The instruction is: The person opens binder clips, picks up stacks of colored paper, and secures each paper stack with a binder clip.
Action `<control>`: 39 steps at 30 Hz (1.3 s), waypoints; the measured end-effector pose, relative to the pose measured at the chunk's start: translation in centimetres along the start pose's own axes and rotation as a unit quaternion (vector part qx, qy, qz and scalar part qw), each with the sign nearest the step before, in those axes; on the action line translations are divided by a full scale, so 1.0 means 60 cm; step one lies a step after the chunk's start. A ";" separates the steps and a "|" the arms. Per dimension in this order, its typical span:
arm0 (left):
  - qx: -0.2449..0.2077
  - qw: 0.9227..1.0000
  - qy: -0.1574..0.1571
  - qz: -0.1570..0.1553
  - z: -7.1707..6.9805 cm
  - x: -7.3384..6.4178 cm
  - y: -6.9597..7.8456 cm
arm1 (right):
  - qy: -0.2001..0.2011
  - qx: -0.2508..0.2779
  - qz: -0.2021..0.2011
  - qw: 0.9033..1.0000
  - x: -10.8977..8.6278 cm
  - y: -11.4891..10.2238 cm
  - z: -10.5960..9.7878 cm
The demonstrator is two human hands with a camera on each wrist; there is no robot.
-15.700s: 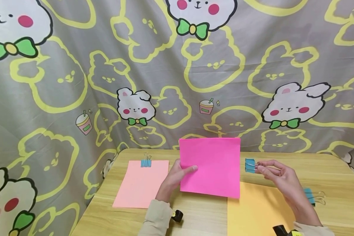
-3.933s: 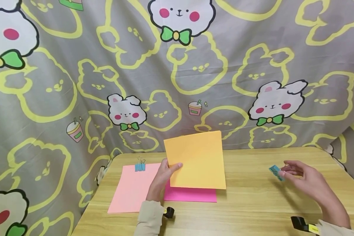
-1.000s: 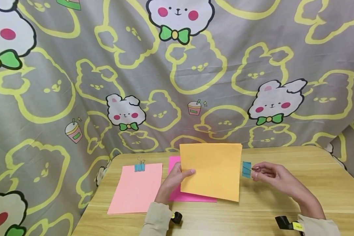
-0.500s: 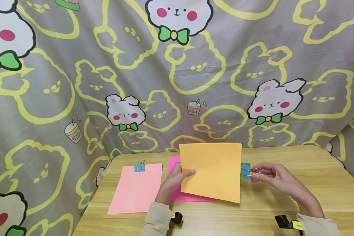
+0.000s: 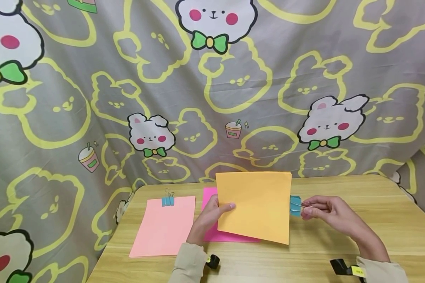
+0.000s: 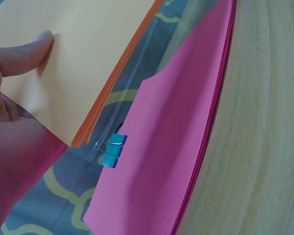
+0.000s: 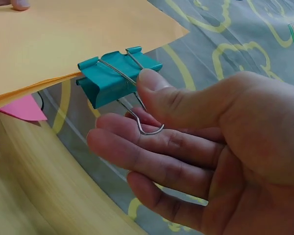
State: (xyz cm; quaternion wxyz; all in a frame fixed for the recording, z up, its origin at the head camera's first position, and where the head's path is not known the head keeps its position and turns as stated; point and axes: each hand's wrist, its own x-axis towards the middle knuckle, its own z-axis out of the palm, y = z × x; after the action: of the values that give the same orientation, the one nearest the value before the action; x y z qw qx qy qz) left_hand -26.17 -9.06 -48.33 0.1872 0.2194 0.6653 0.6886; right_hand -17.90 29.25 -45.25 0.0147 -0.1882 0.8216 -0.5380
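Note:
My left hand (image 5: pixel 210 216) holds a stack of orange paper (image 5: pixel 255 204) upright by its left side, the thumb flat on its front. At the stack's right edge, my right hand (image 5: pixel 329 210) pinches a teal binder clip (image 5: pixel 295 206) by its wire handles. In the right wrist view the thumb presses the upper handle, with the lower one against the fingers; the clip's mouth (image 7: pixel 120 73) meets the paper edge. How far the paper sits inside is hidden. Behind the orange stack lies a magenta paper stack (image 5: pixel 230 236), with another teal clip (image 6: pixel 114 151) on its edge.
A light pink paper stack (image 5: pixel 164 228) lies at the left of the wooden table (image 5: pixel 393 220), with a teal binder clip (image 5: pixel 168 201) on its top edge. A patterned grey curtain (image 5: pixel 262 153) hangs behind the table.
Earlier the left hand held the magenta stack while the orange one lay on the table. During the last second the right hand brought the binder clip left against the orange stack's edge.

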 end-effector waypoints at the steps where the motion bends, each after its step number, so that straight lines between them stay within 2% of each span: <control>1: -0.001 1.000 -0.001 0.001 0.000 0.000 0.000 | 0.004 -0.003 0.000 1.000 0.000 -0.002 0.001; 12: -0.007 1.000 0.006 0.009 0.000 0.001 -0.002 | 0.032 -0.024 -0.003 0.999 -0.002 -0.008 0.004; 19: -0.010 1.000 0.006 0.010 0.004 0.001 0.003 | 0.029 -0.018 -0.012 0.999 0.003 -0.011 0.010; 25: -0.013 1.000 0.003 0.010 0.005 0.001 0.004 | 0.019 -0.008 0.006 1.000 0.009 -0.014 0.018; 31: 0.000 1.000 -0.010 0.023 0.006 0.001 0.002 | 0.025 -0.006 0.039 0.999 0.013 -0.018 0.024; 39: 0.017 1.000 -0.016 0.020 0.009 0.002 0.000 | 0.022 -0.010 0.037 0.999 0.015 -0.018 0.027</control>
State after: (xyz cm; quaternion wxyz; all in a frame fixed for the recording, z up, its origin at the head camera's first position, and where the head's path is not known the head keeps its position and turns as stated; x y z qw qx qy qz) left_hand -25.99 -8.54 -48.30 0.1804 0.2466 0.6690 0.6775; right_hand -18.07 27.15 -44.81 0.0149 -0.1459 0.8332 -0.5331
